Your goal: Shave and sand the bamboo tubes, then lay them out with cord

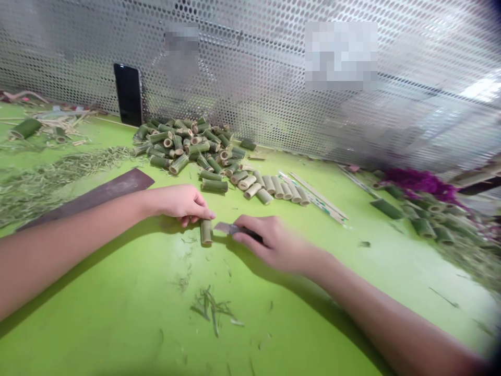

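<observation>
My left hand (192, 207) pinches the far end of the bamboo piece (206, 234) on the tabletop (129, 313); my right hand (270, 241) grips the knife (224, 228). If the bamboo piece rolls, the knife could skid into my left hand.

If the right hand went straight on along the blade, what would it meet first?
Knife first, the right hand would likely meet the short bamboo piece the left hand holds; the gap is hard to judge.

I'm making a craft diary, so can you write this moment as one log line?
left hand: holds bamboo piece | right hand: grips knife, blade beside piece | farther back: bamboo pile | surface: green table
</observation>
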`<state>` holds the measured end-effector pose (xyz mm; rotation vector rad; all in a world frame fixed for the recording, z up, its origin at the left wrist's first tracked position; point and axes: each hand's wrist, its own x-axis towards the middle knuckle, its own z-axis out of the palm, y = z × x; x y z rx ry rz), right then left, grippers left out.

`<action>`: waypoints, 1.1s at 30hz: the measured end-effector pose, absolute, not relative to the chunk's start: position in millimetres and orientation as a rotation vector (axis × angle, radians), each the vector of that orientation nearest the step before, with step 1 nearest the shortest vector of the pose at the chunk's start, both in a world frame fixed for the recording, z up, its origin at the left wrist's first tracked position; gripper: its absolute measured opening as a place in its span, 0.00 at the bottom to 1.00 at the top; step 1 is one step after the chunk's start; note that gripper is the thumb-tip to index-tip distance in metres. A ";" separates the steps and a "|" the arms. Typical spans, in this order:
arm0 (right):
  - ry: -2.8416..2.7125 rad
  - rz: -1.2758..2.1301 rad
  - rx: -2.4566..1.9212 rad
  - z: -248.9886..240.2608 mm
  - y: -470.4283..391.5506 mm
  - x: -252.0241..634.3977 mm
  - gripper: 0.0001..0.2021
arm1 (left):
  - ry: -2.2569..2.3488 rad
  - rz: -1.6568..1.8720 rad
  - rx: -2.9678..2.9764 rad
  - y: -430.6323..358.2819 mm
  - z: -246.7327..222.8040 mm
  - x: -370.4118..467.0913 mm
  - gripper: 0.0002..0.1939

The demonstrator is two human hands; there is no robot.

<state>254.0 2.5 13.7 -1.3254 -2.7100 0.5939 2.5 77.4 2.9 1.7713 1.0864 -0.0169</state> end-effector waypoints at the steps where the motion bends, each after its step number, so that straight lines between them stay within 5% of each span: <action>1: -2.699 0.500 -1.373 11.2 4.2 252.6 0.14 | 1.083 -0.022 1.765 78.0 3.3 2.9 0.18; 12: -2.750 0.184 -1.211 1.9 4.9 236.8 0.16 | 1.088 -0.053 1.742 79.4 7.4 10.9 0.19; 33: -2.793 0.877 -1.089 18.9 15.5 258.8 0.18 | 1.295 -0.098 1.827 70.3 17.4 9.0 0.21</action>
